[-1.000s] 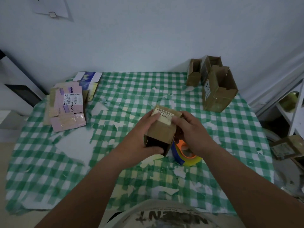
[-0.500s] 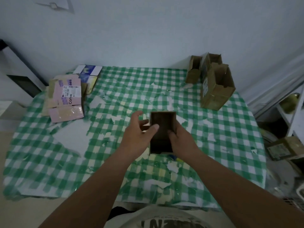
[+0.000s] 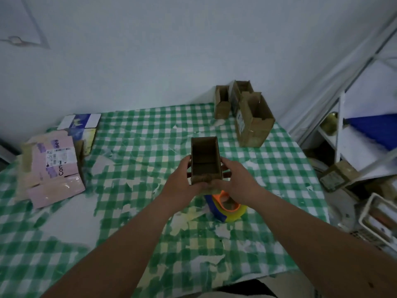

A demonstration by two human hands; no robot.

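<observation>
Checked table [image 3: 137,130]: tape roll [image 3: 234,212], cartons [image 3: 254,125], flattened boxes [image 3: 53,168].

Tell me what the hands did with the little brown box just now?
They turned the small cardboard box over: a second ago its labelled end faced up, now its open mouth faces the camera. The left hand and right hand kept gripping its sides throughout. The tape roll, the pink flat cartons and the open boxes at the back stayed put.
</observation>
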